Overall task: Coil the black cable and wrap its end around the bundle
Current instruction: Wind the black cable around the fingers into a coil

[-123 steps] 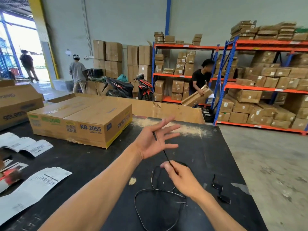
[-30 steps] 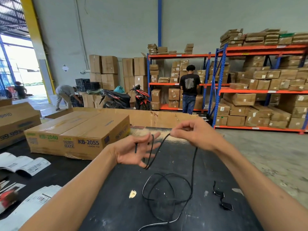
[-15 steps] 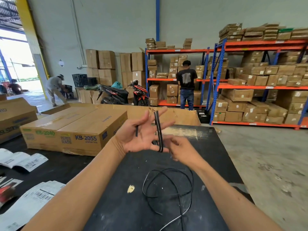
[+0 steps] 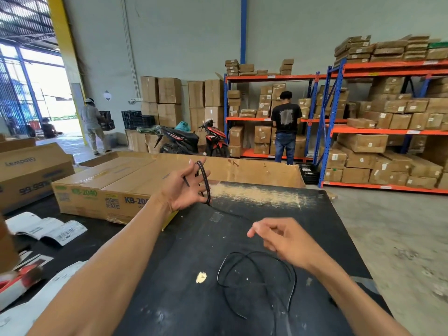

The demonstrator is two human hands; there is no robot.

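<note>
A thin black cable (image 4: 205, 181) is looped a few turns around the spread fingers of my left hand (image 4: 185, 187), which is raised palm-up above the black table (image 4: 169, 299). One cable end sticks out between the fingers. From the loops a strand runs down and right to my right hand (image 4: 282, 238), which pinches it between thumb and fingers. The slack cable lies in loose rings (image 4: 257, 277) on the table below my right wrist.
A flat cardboard box (image 4: 109, 190) marked KB-2040 lies at the table's far left, more boxes and paper labels (image 4: 48, 229) to the left. The table's right edge drops to a concrete floor. Shelves of cartons, a motorbike and two people stand beyond.
My right hand has dropped from beside the left hand down and to the right, drawing a strand of cable out. The loops stay on my left fingers.
</note>
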